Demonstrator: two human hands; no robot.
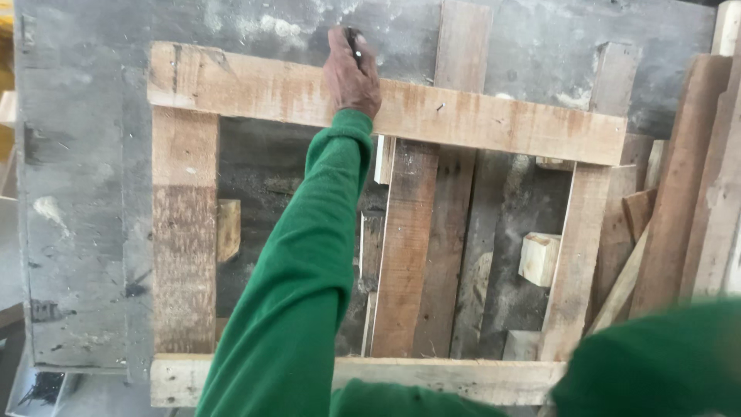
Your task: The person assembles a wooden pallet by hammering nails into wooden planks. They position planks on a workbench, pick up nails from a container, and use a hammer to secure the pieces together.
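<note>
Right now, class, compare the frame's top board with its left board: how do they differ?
The top board lies crosswise under the left hand; the left board runs lengthwise, untouched. The top board is paler and longer; the left board is darker and rougher. Both are bare wood.

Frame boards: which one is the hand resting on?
The top rail, the long horizontal board at the far edge of the wooden frame. The left hand lies on it, holding a small dark object; the side and bottom boards are untouched.

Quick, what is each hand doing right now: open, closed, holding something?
Left hand: closed around a small dark object, over the top board of the wooden frame.
Right hand: not in view; only its green sleeve shows.
</note>
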